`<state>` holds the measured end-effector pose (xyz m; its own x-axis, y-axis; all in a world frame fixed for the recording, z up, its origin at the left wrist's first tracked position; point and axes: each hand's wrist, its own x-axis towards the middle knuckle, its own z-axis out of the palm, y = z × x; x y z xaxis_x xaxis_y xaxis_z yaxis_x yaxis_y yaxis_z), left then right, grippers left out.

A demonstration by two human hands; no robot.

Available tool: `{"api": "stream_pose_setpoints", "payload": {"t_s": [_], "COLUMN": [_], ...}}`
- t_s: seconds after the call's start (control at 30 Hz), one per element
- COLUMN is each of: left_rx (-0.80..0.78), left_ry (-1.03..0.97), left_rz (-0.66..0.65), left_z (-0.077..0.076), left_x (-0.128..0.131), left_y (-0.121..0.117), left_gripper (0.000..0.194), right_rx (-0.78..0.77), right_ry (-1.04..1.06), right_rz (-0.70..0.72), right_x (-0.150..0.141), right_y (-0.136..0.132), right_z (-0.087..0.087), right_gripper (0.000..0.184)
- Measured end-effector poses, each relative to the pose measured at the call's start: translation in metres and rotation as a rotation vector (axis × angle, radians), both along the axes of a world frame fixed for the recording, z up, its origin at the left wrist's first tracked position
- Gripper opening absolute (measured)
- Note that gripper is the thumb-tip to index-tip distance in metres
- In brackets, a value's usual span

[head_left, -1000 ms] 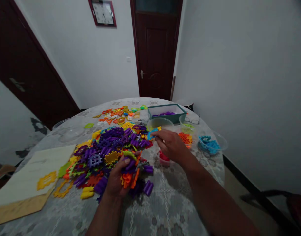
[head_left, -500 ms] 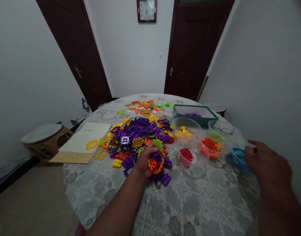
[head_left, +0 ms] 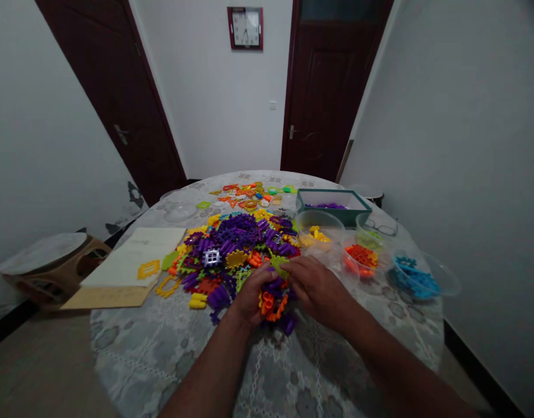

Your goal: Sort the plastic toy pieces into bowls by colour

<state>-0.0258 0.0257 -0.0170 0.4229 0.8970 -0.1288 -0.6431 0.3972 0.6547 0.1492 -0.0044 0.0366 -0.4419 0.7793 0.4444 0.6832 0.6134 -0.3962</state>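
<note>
Centrally, mixed plastic pieces [head_left: 273,305] are clasped in the left hand [head_left: 251,293]; a green piece [head_left: 279,266] is pinched by the right hand [head_left: 316,287].

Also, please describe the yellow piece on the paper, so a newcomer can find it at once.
Find the round table, then the pale paper at its left side. A flat yellow piece lies near the paper's right edge. Its close neighbour, a yellow ring, has a big open middle; this one has bars across.

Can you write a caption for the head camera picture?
Two hands meet at a green piece beside a big, colourful pile.
</note>
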Motion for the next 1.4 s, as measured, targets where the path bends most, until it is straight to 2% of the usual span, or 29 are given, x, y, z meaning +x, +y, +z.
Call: {"api": "stream_pose_setpoints", "payload": {"t_s": [0.13, 0.27, 0.33, 0.43, 0.57, 0.67, 0.73, 0.83, 0.93, 1.0, 1.07, 1.2, 1.4], "left_rx": [-0.020, -0.068, -0.075, -0.085, -0.102, -0.128, -0.137, -0.149, -0.158, -0.161, -0.164, -0.178, -0.199], "left_ry": [0.005, 0.032, 0.038, 0.031, -0.019, -0.045, -0.054, -0.066, -0.084, -0.101, -0.112, -0.103, -0.107], "left_rz": [0.001, -0.026, -0.044, -0.005, 0.018, 0.021, 0.032, 0.043, 0.065, 0.086, 0.103, 0.148, 0.170], "left_z": [0.000, 0.003, 0.005, 0.008, 0.007, 0.005, 0.004, 0.003, 0.001, -0.001, -0.002, -0.002, -0.002], "left_x": [0.000, -0.004, -0.007, -0.010, -0.010, -0.008, -0.007, -0.006, -0.004, -0.004, -0.003, -0.001, -0.001], "left_y": [0.000, 0.002, 0.004, 0.005, 0.006, 0.006, 0.006, 0.006, 0.006, 0.007, 0.007, 0.007, 0.008], "left_gripper": [0.039, 0.048, 0.049, 0.048, 0.051, 0.046, 0.042, 0.039, 0.035, 0.035, 0.039, 0.044, 0.033], "right_rx": [-0.002, 0.086, 0.152, 0.289, 0.357, 0.364, 0.398, 0.401, 0.218, 0.087, 0.002, -0.036, -0.032], "right_ry": [0.031, 0.111, 0.082, -0.050, -0.262, -0.252, -0.209, -0.091, -0.004, -0.002, -0.027, -0.096, -0.001], "right_rz": [-0.025, -0.137, -0.248, -0.464, -0.846, -0.942, -0.894, -0.646, -0.302, -0.058, 0.088, 0.149, 0.152], "right_x": [-0.004, 0.019, 0.045, 0.102, 0.182, 0.211, 0.205, 0.160, 0.092, 0.050, 0.018, -0.010, -0.005], "right_y": [0.005, 0.015, 0.024, 0.043, 0.068, 0.077, 0.074, 0.053, 0.017, -0.005, -0.021, -0.029, -0.024], "right_z": [-0.001, 0.000, 0.001, 0.003, 0.003, 0.002, 0.002, 0.001, -0.003, -0.008, -0.014, -0.027, -0.034], "right_gripper": [0.028, 0.028, 0.028, 0.031, 0.038, 0.045, 0.046, 0.038, 0.029, 0.031, 0.036, 0.031, 0.023]}}
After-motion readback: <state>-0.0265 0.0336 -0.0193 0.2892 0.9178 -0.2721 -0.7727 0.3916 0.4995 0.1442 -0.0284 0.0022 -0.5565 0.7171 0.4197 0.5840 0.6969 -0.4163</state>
